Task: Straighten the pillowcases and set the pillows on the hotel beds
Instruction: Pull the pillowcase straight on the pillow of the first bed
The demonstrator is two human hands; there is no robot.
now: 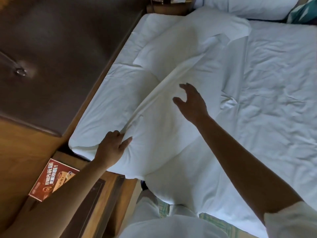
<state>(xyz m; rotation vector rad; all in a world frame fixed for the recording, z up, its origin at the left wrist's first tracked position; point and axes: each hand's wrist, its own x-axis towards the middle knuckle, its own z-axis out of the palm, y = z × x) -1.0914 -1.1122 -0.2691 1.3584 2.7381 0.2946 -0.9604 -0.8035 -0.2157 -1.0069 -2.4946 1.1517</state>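
L hand [112, 145]: fingers pinch a fold of pillowcase [164, 107] at near-left corner. R hand [192, 102]: fingers spread, released, over its centre, contact unclear. Pillow [171, 152] lies on bed [277, 83], against headboard [51, 48]. Judged soft, light, limp fabric; take hold at corners/seams.

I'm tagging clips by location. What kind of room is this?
Most likely a hotel bedroom. A bed made up in white linen stands against a padded dark headboard, a printed promotional card lies on the wooden nightstand, and a second bed's pillow shows beyond.
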